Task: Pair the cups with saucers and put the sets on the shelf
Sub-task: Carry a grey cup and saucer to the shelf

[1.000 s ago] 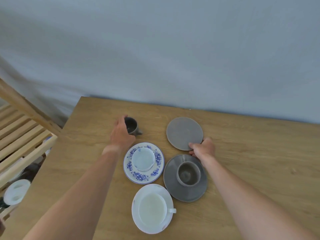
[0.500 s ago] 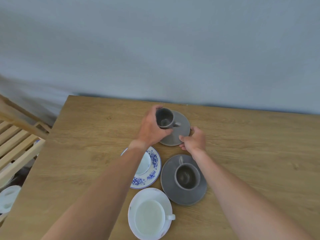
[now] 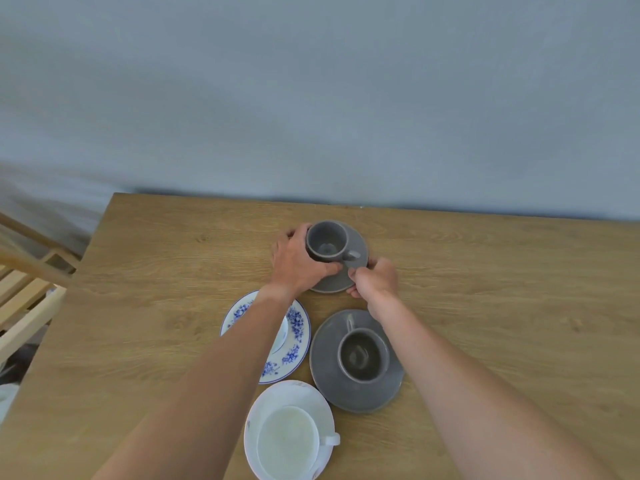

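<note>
On the tabletop point(image 3: 485, 271) four saucers lay close together. The far saucer point(image 3: 353, 244) sat nearest the wall point(image 3: 311, 98), with the small cup point(image 3: 325, 241) on or just above it, between the left hand point(image 3: 298, 263) and the right hand point(image 3: 375, 280). Nearer, the left saucer point(image 3: 298, 327) lay beside the right saucer point(image 3: 332, 375), which carried the middle cup point(image 3: 362, 355). Nearest, the front saucer point(image 3: 294, 393) held the front cup point(image 3: 287, 441). The shelf point(image 3: 24, 306) stood off the tabletop's left edge.

- We see soft, even daylight w/ faint shadows, no glare.
- Wide-angle bend at edges; shelf point(image 3: 24, 299) at left looks blurred.
</note>
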`<action>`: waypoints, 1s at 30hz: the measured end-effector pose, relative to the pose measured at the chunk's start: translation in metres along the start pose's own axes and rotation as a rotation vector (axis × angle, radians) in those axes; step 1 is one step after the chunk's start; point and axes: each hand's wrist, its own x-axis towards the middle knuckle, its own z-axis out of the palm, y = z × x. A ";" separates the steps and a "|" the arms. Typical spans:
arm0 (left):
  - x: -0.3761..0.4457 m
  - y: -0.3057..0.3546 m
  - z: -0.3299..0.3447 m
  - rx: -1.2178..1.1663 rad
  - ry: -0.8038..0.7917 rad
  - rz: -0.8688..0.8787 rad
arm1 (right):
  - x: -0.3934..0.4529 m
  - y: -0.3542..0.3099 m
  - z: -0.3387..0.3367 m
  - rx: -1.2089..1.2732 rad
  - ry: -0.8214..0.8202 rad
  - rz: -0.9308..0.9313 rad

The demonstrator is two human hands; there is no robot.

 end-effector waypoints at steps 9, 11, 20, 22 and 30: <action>-0.009 0.017 -0.042 -0.278 0.096 -0.025 | -0.027 -0.047 -0.021 0.019 -0.136 -0.239; -0.026 0.028 -0.062 -0.307 0.136 -0.017 | -0.044 -0.057 -0.023 0.030 -0.174 -0.283; -0.144 0.012 -0.156 -0.352 0.425 -0.086 | -0.161 -0.074 0.029 -0.010 -0.423 -0.442; -0.176 -0.004 -0.177 -0.332 0.521 -0.122 | -0.188 -0.069 0.053 -0.041 -0.508 -0.458; -0.306 -0.104 -0.257 -0.229 0.854 -0.295 | -0.302 -0.022 0.187 -0.151 -0.802 -0.453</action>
